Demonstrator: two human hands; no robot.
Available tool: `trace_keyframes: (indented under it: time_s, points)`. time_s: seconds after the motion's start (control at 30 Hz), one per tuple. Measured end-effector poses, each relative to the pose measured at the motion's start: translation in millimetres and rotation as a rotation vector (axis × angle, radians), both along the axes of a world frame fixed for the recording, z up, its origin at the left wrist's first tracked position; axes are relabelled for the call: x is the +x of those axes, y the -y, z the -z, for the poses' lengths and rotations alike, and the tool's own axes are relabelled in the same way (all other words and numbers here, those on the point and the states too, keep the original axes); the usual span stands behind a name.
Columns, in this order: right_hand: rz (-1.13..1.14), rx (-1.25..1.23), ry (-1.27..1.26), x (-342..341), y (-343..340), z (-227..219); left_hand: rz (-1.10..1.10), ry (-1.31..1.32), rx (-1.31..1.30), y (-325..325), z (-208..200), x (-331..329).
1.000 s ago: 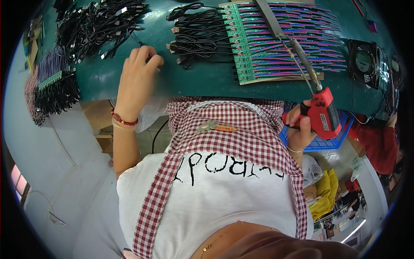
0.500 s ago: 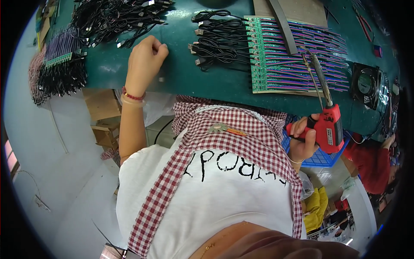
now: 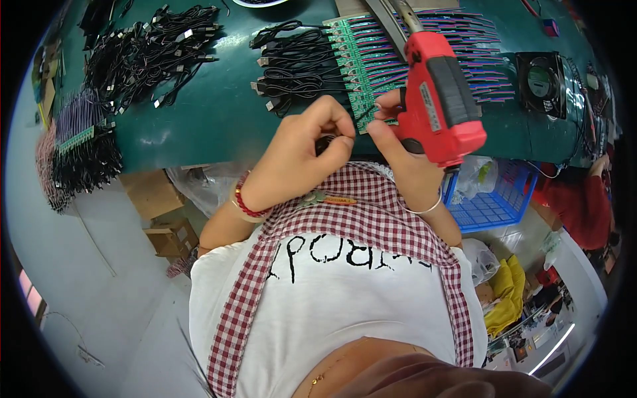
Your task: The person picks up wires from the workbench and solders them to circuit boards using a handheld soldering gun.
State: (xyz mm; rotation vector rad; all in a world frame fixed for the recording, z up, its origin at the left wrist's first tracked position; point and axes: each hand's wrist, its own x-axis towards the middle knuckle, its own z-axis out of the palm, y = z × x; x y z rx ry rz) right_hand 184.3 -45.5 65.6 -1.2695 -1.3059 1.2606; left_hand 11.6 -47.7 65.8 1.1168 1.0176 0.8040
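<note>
The right hand point(image 3: 410, 166), above the near edge of the green tabletop point(image 3: 182, 129), grips a red soldering gun point(image 3: 424, 99), tilted across the circuit boards point(image 3: 352, 66); the left hand point(image 3: 298, 156), just beside it, is curled around a dark cable point(image 3: 325, 143). Beyond the 2 hands, coloured wires point(image 3: 488, 63) extend from the boards toward the tabletop's right edge, and bundled black cables point(image 3: 292, 73) toward its left

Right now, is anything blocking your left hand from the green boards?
Nothing visible stands between the left hand and the near end of the green boards; the right hand holds the red soldering gun to the right.
</note>
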Motion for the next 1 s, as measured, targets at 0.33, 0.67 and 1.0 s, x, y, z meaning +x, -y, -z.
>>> trace_keyframes:
  time_s: [0.33,0.67,1.0]
  points:
    - [0.126,-0.256,-0.254,3,2,-12,0.121,-0.073,0.033,-8,-5,12]
    - [0.108,-0.177,-0.431,20,-6,-6,0.080,0.107,-0.154,-7,-4,15]
    - [-0.015,-0.104,-0.111,15,3,-11,0.015,0.188,-0.258,-4,0,22]
